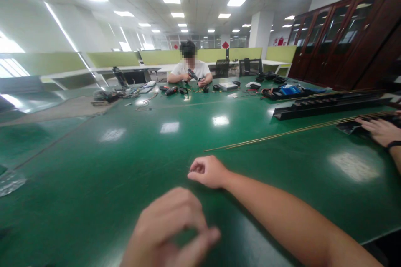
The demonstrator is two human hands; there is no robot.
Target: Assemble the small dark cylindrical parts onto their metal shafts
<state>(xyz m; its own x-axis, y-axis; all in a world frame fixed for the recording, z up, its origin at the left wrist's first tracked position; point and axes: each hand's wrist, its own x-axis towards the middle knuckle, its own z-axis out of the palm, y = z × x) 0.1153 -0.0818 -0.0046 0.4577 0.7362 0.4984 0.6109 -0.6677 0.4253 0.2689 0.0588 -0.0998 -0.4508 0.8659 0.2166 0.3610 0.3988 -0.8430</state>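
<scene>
The left hand [167,221] and right hand [213,172] are half-curled, any hold impossible to tell, while 2 thin rods [266,138] lie, near ends unattached, toward the desk's [134,167] right edge.

Glossy, smooth green tabletop [150,150]; dark glossy wood cabinets [338,41]; rods [282,134] apparently brassy metal.

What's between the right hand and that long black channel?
Thin brass-coloured rods lie on the green table between the right hand and the channel, in the head view.
</scene>
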